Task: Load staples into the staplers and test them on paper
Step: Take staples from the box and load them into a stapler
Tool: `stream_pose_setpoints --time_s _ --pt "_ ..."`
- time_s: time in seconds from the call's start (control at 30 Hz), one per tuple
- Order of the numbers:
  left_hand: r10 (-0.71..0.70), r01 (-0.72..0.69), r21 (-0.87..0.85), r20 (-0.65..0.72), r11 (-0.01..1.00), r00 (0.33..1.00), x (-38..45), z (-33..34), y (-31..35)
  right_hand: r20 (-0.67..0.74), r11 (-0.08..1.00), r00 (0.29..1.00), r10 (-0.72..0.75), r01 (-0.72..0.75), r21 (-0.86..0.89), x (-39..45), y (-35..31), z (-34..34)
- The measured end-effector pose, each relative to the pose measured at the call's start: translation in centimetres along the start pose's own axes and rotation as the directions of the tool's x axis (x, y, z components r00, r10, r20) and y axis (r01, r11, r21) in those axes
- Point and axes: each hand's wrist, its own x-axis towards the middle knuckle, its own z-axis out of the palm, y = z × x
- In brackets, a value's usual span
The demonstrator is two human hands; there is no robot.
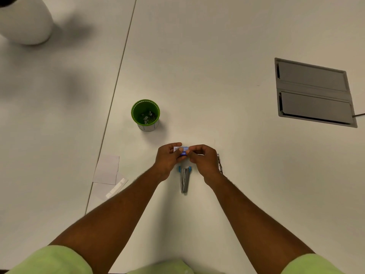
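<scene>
A small blue and white staple box (183, 150) is held between both hands at the table's middle. My left hand (169, 158) grips its left end with curled fingers, and my right hand (203, 159) pinches its right end. Just below the hands an opened stapler (184, 178) with blue side tabs lies flat on the white table, its metal channel pointing toward me. A second metal piece (219, 164) shows past my right wrist, mostly hidden. White paper sheets (107, 172) lie at the left of my left forearm.
A green cup (145, 113) holding small scraps stands behind the hands to the left. A grey cable hatch (314, 91) is set into the table at the right. A white rounded object (25, 22) sits at the far left corner. A table seam (116, 80) runs diagonally.
</scene>
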Motion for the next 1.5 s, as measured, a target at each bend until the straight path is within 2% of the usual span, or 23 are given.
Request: stream_pose_setpoints --time_s 0.1,0.2,0.27,0.37,0.43,0.6,0.73,0.8,1.1,1.2,1.37,1.5 --pt "0.030 -0.030 0.034 -0.003 0.999 1.000 0.5 0.2 0.4 -0.014 1.000 1.000 0.006 -0.005 0.029 0.6 -0.3 0.2" --pt "0.121 -0.107 0.251 -0.042 0.962 0.992 1.0 0.4 0.6 -0.024 0.997 0.999 0.038 -0.037 0.071 1.4 -0.9 0.5" --pt "0.270 -0.219 0.417 -0.067 0.882 0.961 1.0 -0.1 0.4 -0.033 0.993 0.997 0.073 -0.070 0.090 2.1 -1.6 0.8" --pt "0.543 -0.385 0.676 -0.027 0.628 0.839 0.8 -1.9 -0.5 -0.055 0.991 0.993 0.108 -0.103 0.081 3.5 -2.7 1.3" --pt "0.610 -0.395 0.798 0.044 0.455 0.791 1.1 -3.6 -1.0 -0.073 0.990 0.989 0.131 -0.126 0.068 4.5 -3.2 1.5" --pt "0.552 -0.381 0.916 0.254 0.127 0.795 2.2 -7.5 -2.4 -0.096 0.993 0.989 0.116 -0.112 0.046 6.8 -4.2 2.6" --pt "0.481 -0.336 0.940 0.319 -0.053 0.816 2.6 -9.1 -3.5 -0.116 0.996 0.992 0.056 -0.063 -0.064 8.4 -4.6 3.3" --pt "0.484 -0.320 0.944 0.316 -0.077 0.816 2.8 -9.1 -3.8 -0.120 0.992 0.992 0.026 -0.041 -0.123 9.0 -4.6 3.7" --pt "0.503 -0.315 0.946 0.307 -0.072 0.808 2.8 -9.0 -4.2 -0.096 0.951 0.990 -0.101 0.068 -0.301 9.4 -4.3 3.4" --pt "0.491 -0.307 0.949 0.302 -0.073 0.817 2.8 -9.0 -4.2 -0.061 0.880 0.981 -0.184 0.137 -0.455 8.0 -3.3 1.9" --pt "0.477 -0.294 0.952 0.295 -0.079 0.828 2.9 -8.9 -4.2 0.130 0.735 0.959 -0.253 0.278 -0.618 4.9 -0.1 -0.5" --pt "0.467 -0.293 0.953 0.294 -0.076 0.834 2.8 -8.8 -4.1 0.147 0.647 0.938 -0.314 0.325 -0.690 3.5 2.2 -1.1"
